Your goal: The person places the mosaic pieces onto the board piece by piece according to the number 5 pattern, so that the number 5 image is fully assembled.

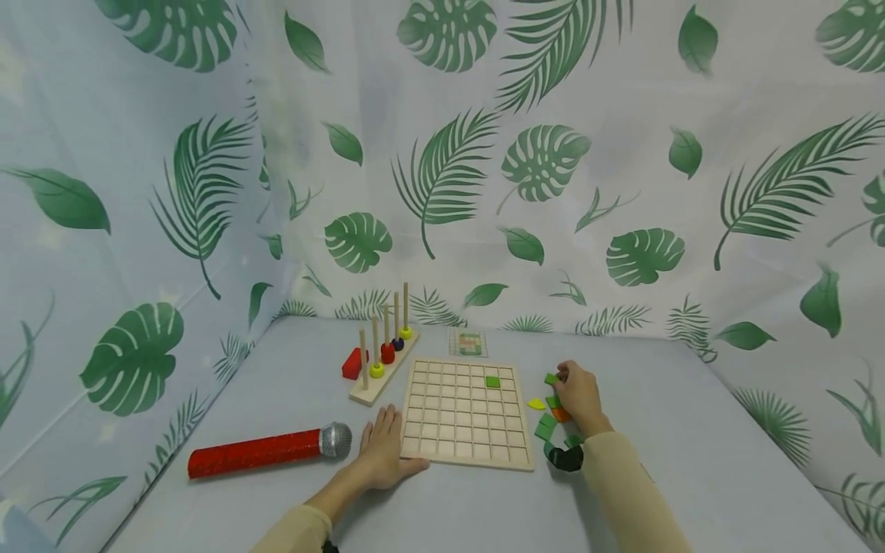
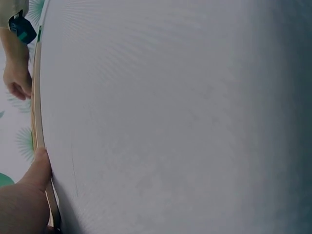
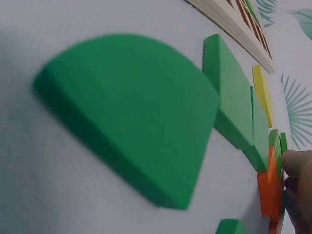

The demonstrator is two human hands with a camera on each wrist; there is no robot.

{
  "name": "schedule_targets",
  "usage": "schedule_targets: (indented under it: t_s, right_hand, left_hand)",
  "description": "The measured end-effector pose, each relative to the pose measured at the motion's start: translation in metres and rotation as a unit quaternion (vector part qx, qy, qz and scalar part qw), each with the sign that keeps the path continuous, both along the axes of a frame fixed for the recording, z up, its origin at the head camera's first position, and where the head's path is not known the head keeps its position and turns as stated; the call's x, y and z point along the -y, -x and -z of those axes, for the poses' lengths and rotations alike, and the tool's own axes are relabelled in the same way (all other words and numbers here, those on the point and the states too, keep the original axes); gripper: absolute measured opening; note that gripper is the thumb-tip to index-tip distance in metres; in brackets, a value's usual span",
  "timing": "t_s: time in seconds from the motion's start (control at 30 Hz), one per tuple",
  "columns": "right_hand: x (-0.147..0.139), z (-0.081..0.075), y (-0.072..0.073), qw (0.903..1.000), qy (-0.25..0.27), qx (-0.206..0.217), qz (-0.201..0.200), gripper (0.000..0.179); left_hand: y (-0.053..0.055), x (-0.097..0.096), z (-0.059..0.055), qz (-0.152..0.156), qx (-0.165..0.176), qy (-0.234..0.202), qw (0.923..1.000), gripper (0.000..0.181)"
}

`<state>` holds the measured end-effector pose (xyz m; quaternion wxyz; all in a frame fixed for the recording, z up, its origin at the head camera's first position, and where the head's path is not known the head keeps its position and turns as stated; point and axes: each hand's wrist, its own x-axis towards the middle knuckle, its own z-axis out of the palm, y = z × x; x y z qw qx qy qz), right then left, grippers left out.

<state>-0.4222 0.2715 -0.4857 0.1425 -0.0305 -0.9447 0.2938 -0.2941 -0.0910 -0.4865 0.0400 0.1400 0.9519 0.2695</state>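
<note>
My left hand [image 1: 382, 455] rests on the table at the near left corner of a wooden grid board [image 1: 462, 415]. Its fingers lie straight along the board's left side, and the thumb [image 2: 41, 163] touches the front edge. One bright green square tile [image 1: 492, 382] sits in a cell toward the board's far right. To the right of the board, my right hand [image 1: 581, 394] has curled fingers and pinches a green tile [image 1: 551, 379]. Around it lie green square tiles [image 1: 546, 426], an orange piece [image 1: 561, 415] and a yellow piece [image 1: 536, 404]. A green rounded piece [image 3: 131, 112] fills the right wrist view.
A pattern card [image 1: 469, 343] lies behind the board. Left of it stands a wooden peg stand [image 1: 369, 390] with coloured beads, beside a red block [image 1: 353, 364]. A red-handled microphone [image 1: 266, 452] lies at the left. Leaf-printed cloth [image 1: 442, 177] surrounds the table.
</note>
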Motion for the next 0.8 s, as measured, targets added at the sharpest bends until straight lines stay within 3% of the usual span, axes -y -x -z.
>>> schedule_targets:
  t_s: [0.3,0.67,0.8]
  right_hand:
    - [0.007,0.000,0.000,0.9994,0.019,-0.020,-0.023,0.031]
    - [0.042,-0.007,0.003,0.9945,0.007,-0.038,-0.097,0.030]
    - [0.052,-0.007,0.003,0.9913,-0.004,-0.062,-0.116,0.030]
  left_hand:
    - [-0.004,-0.002,-0.003,-0.006,-0.006,0.006,0.9999,0.100]
    - [0.002,0.004,0.012,-0.009,-0.008,-0.006,0.9999,0.103]
    - [0.006,0.003,0.012,-0.007,-0.014,0.006,0.9999,0.101]
